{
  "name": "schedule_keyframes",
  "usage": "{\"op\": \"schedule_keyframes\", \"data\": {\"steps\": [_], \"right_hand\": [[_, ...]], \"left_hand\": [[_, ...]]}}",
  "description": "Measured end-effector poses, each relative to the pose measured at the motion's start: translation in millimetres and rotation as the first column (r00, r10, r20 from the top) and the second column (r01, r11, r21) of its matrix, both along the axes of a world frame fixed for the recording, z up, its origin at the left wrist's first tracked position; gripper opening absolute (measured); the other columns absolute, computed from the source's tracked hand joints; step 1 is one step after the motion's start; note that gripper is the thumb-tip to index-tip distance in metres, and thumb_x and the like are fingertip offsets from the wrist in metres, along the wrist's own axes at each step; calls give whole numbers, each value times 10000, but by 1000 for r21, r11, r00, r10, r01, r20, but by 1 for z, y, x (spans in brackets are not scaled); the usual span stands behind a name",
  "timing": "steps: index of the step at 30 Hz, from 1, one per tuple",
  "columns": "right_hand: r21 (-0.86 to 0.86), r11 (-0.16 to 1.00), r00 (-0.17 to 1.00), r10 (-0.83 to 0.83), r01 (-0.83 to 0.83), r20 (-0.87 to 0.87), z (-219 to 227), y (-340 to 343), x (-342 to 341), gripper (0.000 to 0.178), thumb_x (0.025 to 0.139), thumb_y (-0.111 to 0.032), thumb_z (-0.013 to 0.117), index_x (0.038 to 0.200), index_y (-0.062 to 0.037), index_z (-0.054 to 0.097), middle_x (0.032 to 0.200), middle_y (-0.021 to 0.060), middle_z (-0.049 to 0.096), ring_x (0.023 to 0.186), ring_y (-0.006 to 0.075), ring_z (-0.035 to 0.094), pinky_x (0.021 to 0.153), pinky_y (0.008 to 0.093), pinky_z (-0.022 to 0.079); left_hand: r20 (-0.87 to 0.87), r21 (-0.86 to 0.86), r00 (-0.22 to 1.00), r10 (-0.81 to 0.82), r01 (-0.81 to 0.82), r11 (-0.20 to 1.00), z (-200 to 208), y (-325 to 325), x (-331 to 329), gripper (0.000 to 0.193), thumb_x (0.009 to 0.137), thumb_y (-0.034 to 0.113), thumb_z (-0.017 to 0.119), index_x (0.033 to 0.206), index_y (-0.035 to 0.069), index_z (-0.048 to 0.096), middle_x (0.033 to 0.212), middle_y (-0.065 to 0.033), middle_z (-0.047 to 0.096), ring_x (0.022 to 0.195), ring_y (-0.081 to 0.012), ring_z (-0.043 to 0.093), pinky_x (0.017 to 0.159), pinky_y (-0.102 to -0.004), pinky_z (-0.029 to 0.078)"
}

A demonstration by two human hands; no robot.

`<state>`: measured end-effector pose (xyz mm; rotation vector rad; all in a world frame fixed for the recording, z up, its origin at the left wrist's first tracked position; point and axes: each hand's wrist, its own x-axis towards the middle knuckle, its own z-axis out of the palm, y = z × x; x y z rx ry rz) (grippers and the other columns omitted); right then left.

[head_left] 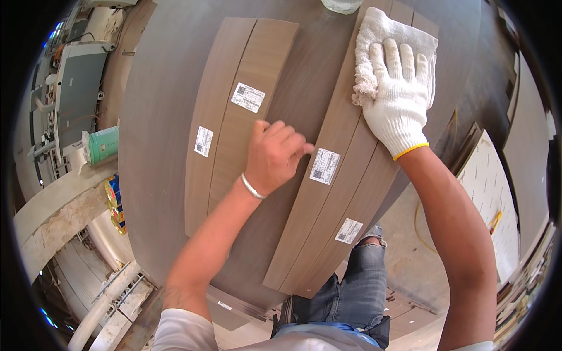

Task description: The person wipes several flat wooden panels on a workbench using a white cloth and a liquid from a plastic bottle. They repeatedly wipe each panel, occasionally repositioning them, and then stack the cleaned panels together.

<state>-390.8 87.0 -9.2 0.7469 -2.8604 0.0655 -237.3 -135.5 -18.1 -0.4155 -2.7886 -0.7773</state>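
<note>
My right hand (401, 96), in a white knit glove with a yellow cuff, presses flat on a white cloth (374, 41) lying on the far end of a long wood-grain panel (345, 175). My left hand (274, 155), bare with a metal bracelet, is curled with its fingertips on the left edge of that panel beside a white label (325, 165). A second pair of wood-grain panels (234, 117) lies to the left, each with a white label. All panels rest on a large grey-brown board (158, 146).
A green roll (104, 144) lies at the board's left edge, near machine parts and pipes. A clear container (341, 4) stands at the far edge. A white sheet (489, 187) and stacked boards (527, 281) lie on the right. My legs in jeans (357, 275) stand below.
</note>
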Motion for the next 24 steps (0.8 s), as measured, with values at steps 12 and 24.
{"op": "schedule_keyframes", "data": {"steps": [12, 24], "right_hand": [[-45, 999, 1000, 11, -12, -22, 0, 1, -1, 720, 868, -295, 704, 1547, -105, 561, 1592, 160, 532, 1494, 381, 439, 1293, 559, 240], [-65, 998, 1000, 6, -7, -13, 0, 2, -2, 748, 865, -344, 734, 1551, -105, 556, 1596, 155, 526, 1499, 371, 435, 1294, 562, 243]], "left_hand": [[-46, -13, 999, 7, -8, 1000, -7, 8, -54, 263, 954, 242, 755, 765, 99, 642, 685, -12, 558, 670, -220, 505, 746, -371, 329], [-58, -7, 998, 9, -9, 1000, -7, 8, -53, 255, 940, 231, 772, 770, 95, 639, 674, -13, 531, 660, -219, 493, 737, -368, 327]]}}
